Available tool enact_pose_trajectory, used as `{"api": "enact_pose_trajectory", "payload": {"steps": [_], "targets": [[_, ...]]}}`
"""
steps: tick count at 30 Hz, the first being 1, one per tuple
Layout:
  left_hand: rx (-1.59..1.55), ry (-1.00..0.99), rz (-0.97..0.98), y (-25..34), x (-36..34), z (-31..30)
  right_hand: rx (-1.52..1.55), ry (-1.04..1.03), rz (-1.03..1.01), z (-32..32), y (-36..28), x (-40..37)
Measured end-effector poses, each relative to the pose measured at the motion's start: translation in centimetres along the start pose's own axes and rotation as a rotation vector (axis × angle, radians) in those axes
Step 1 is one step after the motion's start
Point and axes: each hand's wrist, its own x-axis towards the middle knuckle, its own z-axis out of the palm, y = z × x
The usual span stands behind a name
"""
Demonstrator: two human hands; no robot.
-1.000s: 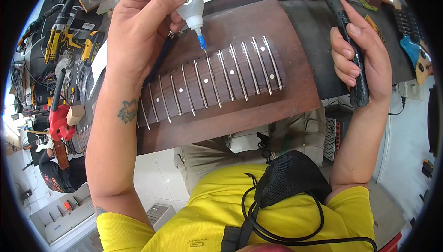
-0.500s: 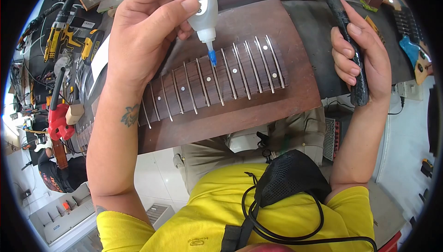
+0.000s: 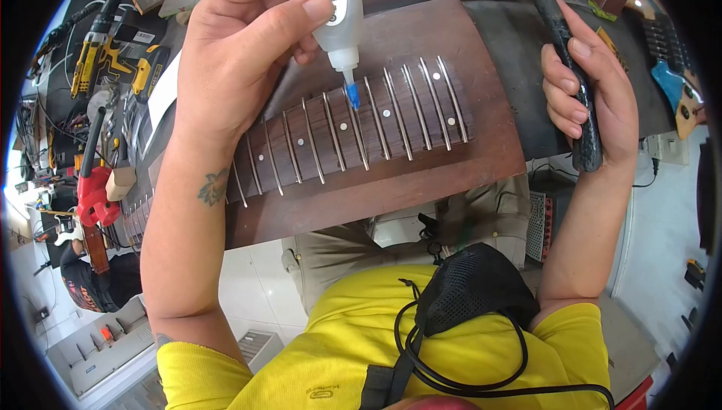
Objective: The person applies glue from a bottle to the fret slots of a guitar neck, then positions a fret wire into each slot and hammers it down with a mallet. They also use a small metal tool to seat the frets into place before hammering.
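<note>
My left hand (image 3: 252, 45) grips a clear glue bottle (image 3: 344, 30) with an orange-and-white label, tipped nozzle down. Its blue tip (image 3: 352, 96) is right at one of the metal frets on a dark guitar fretboard (image 3: 323, 136). Round white dots mark the wood between several frets, and the fret ends stick out past the board's edges. Part of the fretboard is hidden behind my left forearm. My right hand (image 3: 590, 94) is wrapped round the black handle of a hammer (image 3: 553, 15), its head up at the top of the view.
Under the fretboard lies a reddish-brown wooden board (image 3: 481, 169) on a dark workbench (image 3: 519, 72). Yellow-and-black power drills (image 3: 120, 68) and a red tool (image 3: 96, 198) crowd the left. A blue guitar headstock (image 3: 669, 83) is at the far right.
My left hand and the glue bottle have shifted slightly right, with the tip staying by the same fret. The fretboard also appears slightly further right and up. My right hand holds the hammer almost still.
</note>
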Motion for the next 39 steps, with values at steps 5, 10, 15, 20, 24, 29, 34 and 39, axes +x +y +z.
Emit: {"api": "enact_pose_trajectory", "payload": {"steps": [5,10,15,20,24,29,34,39], "targets": [[-0.107,0.082,-0.075,0.1,0.4,0.5,-0.013,-0.022,-0.003,-0.1,0.0,0.1],[-0.119,0.19,-0.08,-0.1,1.0,0.7,-0.006,0.012,0.002,0.2,0.0,0.0],[-0.129,0.233,-0.106,-0.3,1.4,0.1,0.001,0.013,0.015,0.2,-0.1,0.0],[-0.163,0.262,-0.065,-0.6,1.9,0.1,-0.006,0.008,0.008,0.2,0.0,0.1],[-0.163,0.271,-0.085,-0.8,2.0,-0.4,-0.007,-0.003,0.016,0.1,-0.1,0.1],[-0.155,0.276,-0.064,-1.0,2.3,-0.7,-0.001,0.012,0.023,0.3,-0.2,0.0],[-0.238,0.356,-0.08,-0.6,2.4,-0.6,0.014,-0.023,0.016,-0.3,0.0,0.1],[-0.254,0.377,-0.116,0.0,2.3,-1.0,0.065,-0.04,0.03,-0.6,0.0,0.3]]}}
